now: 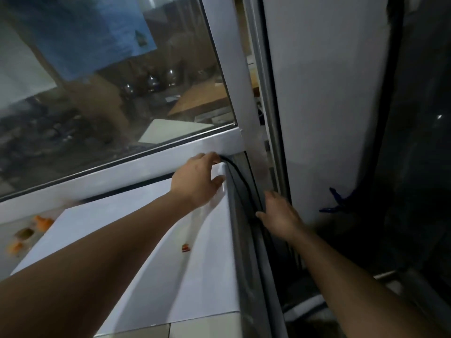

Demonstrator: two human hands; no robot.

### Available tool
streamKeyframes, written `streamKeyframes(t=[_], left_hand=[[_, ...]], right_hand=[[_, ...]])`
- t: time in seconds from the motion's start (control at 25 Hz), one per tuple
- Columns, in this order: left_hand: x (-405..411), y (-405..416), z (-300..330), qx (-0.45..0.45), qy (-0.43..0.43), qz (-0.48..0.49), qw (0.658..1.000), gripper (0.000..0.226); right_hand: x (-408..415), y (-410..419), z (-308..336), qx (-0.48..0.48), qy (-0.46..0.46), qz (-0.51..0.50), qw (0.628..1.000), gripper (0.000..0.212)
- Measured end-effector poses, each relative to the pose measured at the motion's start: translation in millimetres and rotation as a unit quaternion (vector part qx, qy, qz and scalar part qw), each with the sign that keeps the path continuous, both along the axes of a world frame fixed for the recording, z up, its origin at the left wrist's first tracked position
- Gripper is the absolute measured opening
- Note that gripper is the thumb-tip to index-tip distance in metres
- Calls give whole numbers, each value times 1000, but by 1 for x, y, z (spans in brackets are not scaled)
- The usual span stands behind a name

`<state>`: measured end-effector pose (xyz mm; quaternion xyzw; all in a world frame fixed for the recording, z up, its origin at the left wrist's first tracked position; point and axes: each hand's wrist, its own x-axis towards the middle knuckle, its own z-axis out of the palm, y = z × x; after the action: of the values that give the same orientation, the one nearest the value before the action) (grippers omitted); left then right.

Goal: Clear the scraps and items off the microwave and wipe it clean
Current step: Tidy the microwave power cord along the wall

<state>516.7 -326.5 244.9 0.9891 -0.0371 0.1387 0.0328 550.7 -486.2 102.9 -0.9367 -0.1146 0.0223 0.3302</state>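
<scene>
The white microwave (151, 240) fills the lower middle of the head view, seen from above. My left hand (195, 181) lies on its far right top corner, fingers reaching over the back edge beside a black cable (238, 172). My right hand (280, 215) presses against the microwave's dark right side, fingers spread. A small red-orange scrap (186, 248) lies on the white top. More orange and brown scraps (29, 230) sit to the left of the microwave.
A window (109, 81) with a white frame (122, 167) runs just behind the microwave. A white wall panel (329, 106) stands to the right, with a dark blue cloth (339, 203) hanging against it. The gap at right is dark and narrow.
</scene>
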Motion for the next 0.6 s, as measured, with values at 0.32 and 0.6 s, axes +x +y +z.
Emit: streamKeyframes(t=[0.32,0.6], left_hand=[[19,1,-9,-16,-22,-16,1000,32],[19,2,-13,-13,-23,-13,1000,33]], right_hand=[[37,25,-51,86,4,-3,996,41],[46,35,-78,138,36,30,989,42]])
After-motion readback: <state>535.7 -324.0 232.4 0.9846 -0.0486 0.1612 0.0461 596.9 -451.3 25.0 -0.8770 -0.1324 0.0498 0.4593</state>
